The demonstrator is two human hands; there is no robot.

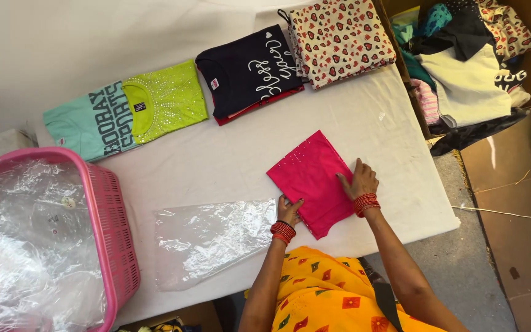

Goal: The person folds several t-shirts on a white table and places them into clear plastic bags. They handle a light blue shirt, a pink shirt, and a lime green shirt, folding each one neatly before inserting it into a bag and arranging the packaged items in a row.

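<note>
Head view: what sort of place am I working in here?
Probably a small garment packing station: folded tops lined up on a white-covered table, a clear plastic bag beside the pink folded garment, and a pink basket of bags.

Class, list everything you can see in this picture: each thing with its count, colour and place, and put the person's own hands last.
Folded garment: one, pink, table centre, under both hands.
Plastic bag: one, clear, flat on table beside the left hand.
Basket: one, pink, left edge, holding clear plastic bags.
Folded tops: teal, lime green, navy on red, heart-print; in a row along the far side.
Table: one, white cover.
Box of mixed clothes: one, brown, right of table.
Left hand: at the garment's near edge.
Right hand: flat on the garment.
</note>
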